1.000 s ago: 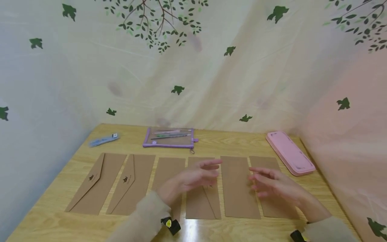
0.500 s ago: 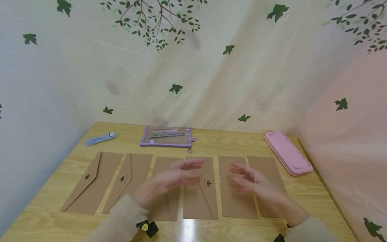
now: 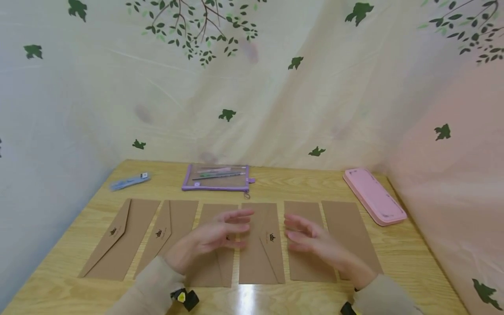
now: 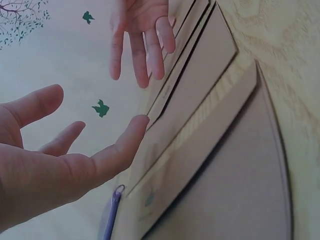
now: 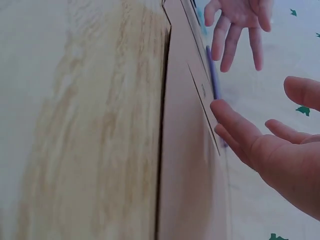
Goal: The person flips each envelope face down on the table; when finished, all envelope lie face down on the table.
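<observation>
Several brown paper envelopes lie in a row on the wooden table. My left hand (image 3: 212, 234) hovers over the third envelope (image 3: 210, 267) from the left, fingers spread and pointing right, holding nothing. Beside it, the fourth envelope (image 3: 256, 258) shows its flap and a small black crown print. My right hand (image 3: 315, 240) is above the fifth envelope (image 3: 309, 269), palm facing the left hand, with nothing in it. Both wrist views show relaxed fingers on the left hand (image 4: 70, 160) and the right hand (image 5: 270, 150), apart from each other.
Behind the row lies a clear pouch with purple edging (image 3: 215, 189) and pens inside. A blue packet (image 3: 127, 182) is at the far left, a pink case (image 3: 374, 197) at the far right. Patterned cloth (image 3: 252, 109) hangs behind the table (image 3: 295, 183).
Both hands have moved left over the envelopes, uncovering the rightmost one and the crown print on the fourth. The head view has shifted slightly. Nothing was picked up.
</observation>
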### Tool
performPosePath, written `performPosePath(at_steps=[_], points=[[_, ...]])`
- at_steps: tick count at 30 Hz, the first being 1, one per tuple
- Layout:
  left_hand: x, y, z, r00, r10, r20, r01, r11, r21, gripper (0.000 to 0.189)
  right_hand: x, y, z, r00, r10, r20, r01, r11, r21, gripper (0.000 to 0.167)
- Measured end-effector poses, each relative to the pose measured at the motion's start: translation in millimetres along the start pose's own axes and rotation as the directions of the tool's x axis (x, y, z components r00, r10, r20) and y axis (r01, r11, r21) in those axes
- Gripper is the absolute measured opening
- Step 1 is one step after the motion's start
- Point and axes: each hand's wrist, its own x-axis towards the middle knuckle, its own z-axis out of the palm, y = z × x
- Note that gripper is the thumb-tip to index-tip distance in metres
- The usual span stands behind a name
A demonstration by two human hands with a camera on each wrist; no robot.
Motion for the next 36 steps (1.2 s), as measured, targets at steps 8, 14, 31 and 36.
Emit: performPosePath(at_steps=[8,14,31,36], points=[[0.4,-10.4,-6.2,0.999,-0.036,-0.028,0.035,0.999,-0.023,0.068,3.4,4.0,9.9,1.0,0.014,-0.002,-0.013,0.998,0.06,0.067],[0.7,-12.3,-6.6,0.999,-0.039,-0.029,0.038,0.998,-0.047,0.069,5.3,4.8,13.3,0.999,0.037,0.011,-0.038,0.992,0.123,0.07],[-1.6,-16.7,-13.6,0.999,-0.017,-0.034,0.014,0.997,-0.076,0.07,4.4,1.0,12.1,0.998,0.065,0.014,-0.066,0.992,0.112,0.07],[-6.7,-16.9,-17.9,0.999,-0.012,-0.038,0.009,0.997,-0.077,0.07,5.6,1.9,15.5,0.998,0.066,0.011,-0.067,0.988,0.136,0.07]])
